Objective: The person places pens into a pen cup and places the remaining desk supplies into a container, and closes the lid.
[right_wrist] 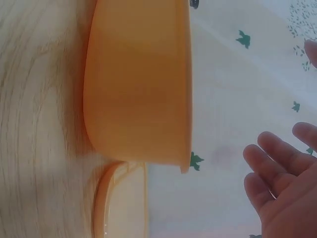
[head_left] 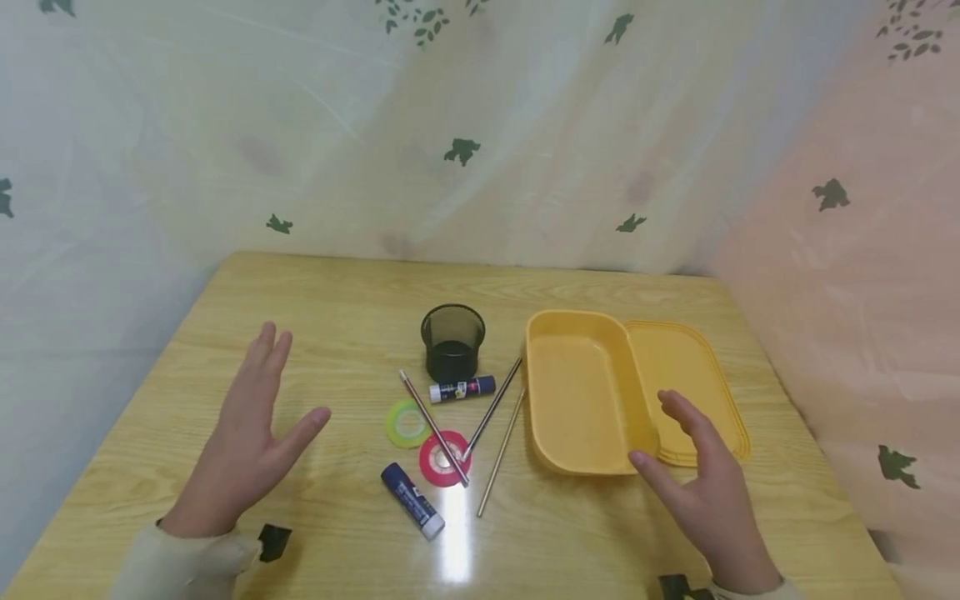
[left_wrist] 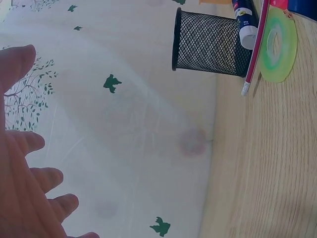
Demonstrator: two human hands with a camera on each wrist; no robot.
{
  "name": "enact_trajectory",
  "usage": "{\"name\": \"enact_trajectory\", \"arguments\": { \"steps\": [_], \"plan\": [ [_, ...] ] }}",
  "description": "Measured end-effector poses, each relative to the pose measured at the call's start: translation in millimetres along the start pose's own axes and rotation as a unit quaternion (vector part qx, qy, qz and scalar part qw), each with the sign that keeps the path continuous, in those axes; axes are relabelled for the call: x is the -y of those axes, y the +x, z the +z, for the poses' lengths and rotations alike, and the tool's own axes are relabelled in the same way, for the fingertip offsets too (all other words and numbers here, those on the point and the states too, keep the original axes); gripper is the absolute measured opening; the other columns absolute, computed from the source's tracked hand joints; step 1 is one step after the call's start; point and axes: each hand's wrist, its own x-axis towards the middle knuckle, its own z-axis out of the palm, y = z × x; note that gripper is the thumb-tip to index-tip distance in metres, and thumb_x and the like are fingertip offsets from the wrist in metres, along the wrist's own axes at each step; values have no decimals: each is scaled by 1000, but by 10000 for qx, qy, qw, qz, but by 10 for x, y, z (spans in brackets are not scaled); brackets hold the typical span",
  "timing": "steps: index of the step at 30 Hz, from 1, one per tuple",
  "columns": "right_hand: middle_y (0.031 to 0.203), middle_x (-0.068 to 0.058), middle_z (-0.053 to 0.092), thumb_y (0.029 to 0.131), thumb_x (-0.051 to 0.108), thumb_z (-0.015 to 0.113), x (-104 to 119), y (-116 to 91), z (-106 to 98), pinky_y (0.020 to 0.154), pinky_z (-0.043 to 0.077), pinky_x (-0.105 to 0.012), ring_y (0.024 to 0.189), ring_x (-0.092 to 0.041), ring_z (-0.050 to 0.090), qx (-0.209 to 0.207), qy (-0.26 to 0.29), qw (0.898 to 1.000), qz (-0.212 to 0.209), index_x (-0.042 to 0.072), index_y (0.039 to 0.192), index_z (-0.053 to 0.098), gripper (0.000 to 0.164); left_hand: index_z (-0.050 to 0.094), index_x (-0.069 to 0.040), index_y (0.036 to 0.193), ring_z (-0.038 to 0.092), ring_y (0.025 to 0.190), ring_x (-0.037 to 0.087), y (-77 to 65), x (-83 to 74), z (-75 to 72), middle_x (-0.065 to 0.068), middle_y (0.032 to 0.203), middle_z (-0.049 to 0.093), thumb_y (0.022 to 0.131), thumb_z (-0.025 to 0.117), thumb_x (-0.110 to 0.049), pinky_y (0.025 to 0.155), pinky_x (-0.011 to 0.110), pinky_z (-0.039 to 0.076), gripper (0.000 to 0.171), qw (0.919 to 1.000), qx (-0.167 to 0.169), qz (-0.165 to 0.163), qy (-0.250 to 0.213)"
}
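My left hand (head_left: 243,437) hovers over the left side of the table, fingers straight and thumb spread, holding nothing. On the right, my right hand (head_left: 708,492) is held up with nothing in it, overlapping the near right corner of the yellow box (head_left: 588,400) in the head view. Between the hands lie two glue sticks (head_left: 462,388), three pencils (head_left: 501,450), a green tape roll (head_left: 400,435) and a red tape roll (head_left: 431,468). One pencil crosses the red roll. Behind them stands a black mesh pen cup (head_left: 453,342), which also shows in the left wrist view.
A yellow lid (head_left: 697,375) lies flat to the right of the box, partly under its rim in the head view. The wooden table (head_left: 315,283) meets a pale curtain (head_left: 525,167) with green leaf and bird prints at its back and sides.
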Motion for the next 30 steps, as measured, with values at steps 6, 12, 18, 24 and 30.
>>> {"name": "enact_trajectory", "arguments": {
  "steps": [6, 12, 18, 24, 30],
  "plan": [
    [144, -9, 55, 77, 0, 83, 8, 25, 50, 103, 29, -8, 126, 4, 45, -192, 108, 9994, -258, 13, 150, 45, 83, 6, -17, 163, 1, 152, 42, 19, 2, 27, 10, 168, -3, 96, 67, -29, 113, 74, 6, 91, 9998, -72, 23, -164],
    [138, -13, 58, 76, -3, 83, 36, 44, 106, 101, 32, -9, 121, 1, 50, -219, 263, 9984, -444, 12, 150, 45, 84, 5, -17, 163, 2, 152, 42, 30, 6, 50, 8, 168, -4, 98, 65, -29, 113, 74, 6, 89, 9996, -68, -51, -253],
    [132, -14, 61, 74, -6, 82, 56, 45, 159, 102, 32, -10, 118, -1, 52, -219, 282, 9970, -682, 8, 149, 45, 84, 4, -21, 163, 1, 153, 38, 42, 14, 84, 4, 169, -5, 99, 63, -29, 113, 73, 6, 88, 9995, -66, -106, -295],
    [128, -9, 65, 78, -1, 82, 87, 27, 230, 101, 33, -10, 117, -4, 52, -95, 379, 9984, -419, 4, 140, 53, 69, 4, -20, 163, 2, 153, 39, 68, 25, 98, 5, 169, -4, 98, 63, -29, 114, 72, 6, 88, 9995, -99, -59, -286],
    [124, -8, 68, 78, -1, 82, 110, 12, 312, 100, 35, -9, 116, -7, 55, -96, 344, 9978, -550, 2, 135, 57, 62, 4, -22, 163, 4, 153, 39, 83, 57, 130, 4, 169, -3, 98, 63, -29, 115, 71, 7, 88, 9995, -91, -105, -276]
  ]
}}
